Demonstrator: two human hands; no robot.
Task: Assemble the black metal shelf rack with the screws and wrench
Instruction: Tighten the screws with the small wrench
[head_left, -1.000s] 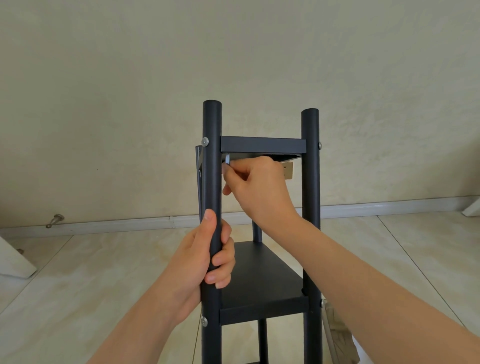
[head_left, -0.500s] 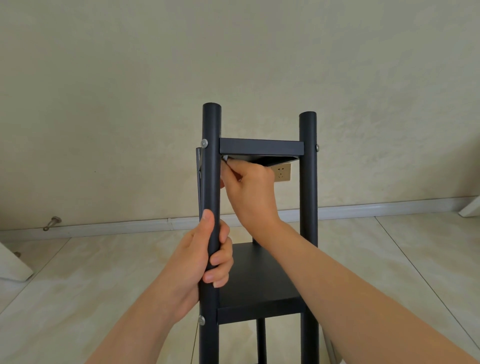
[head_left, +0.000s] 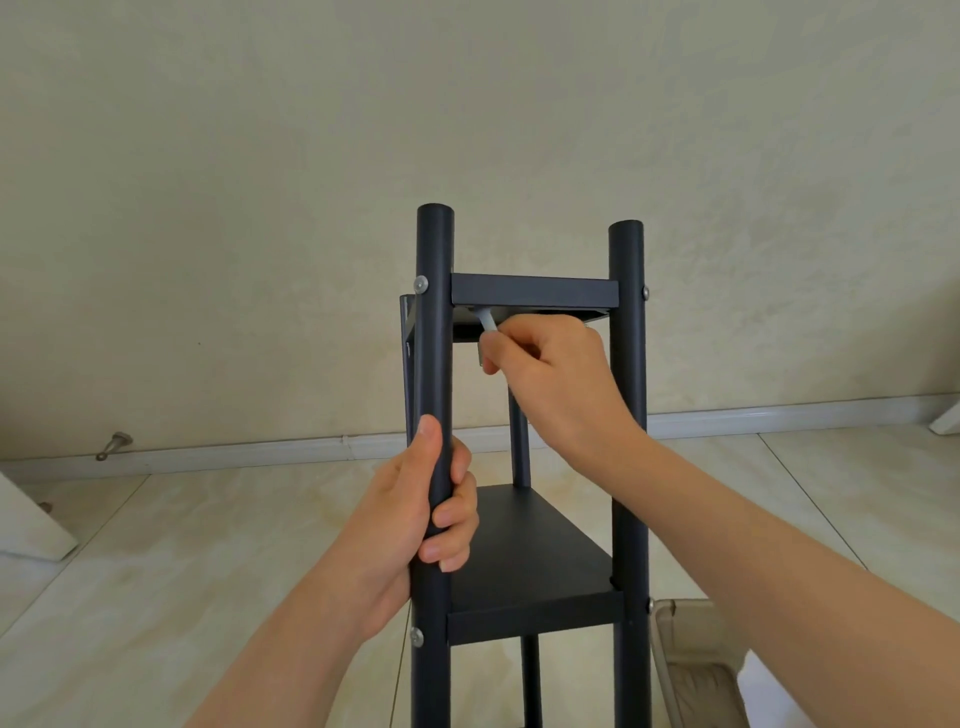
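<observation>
The black shelf rack (head_left: 627, 415) stands upright on the tiled floor (head_left: 156, 571); its near left post (head_left: 435, 338) serves as the mark here. The left hand (head_left: 400, 530) grips that post between the top shelf (head_left: 535, 293) and the lower shelf (head_left: 524, 556), fingers curled round it and the thumb lying up along its front. Just right of the post, under the top shelf, the right hand (head_left: 556, 374) pinches a small silver wrench (head_left: 487, 321) in curled fingers. The wrench tip points up into the shelf corner beside the post; whether it sits in a screw is hard to tell. A silver screw (head_left: 420, 284) shows on the post's left side, level with the top shelf.
</observation>
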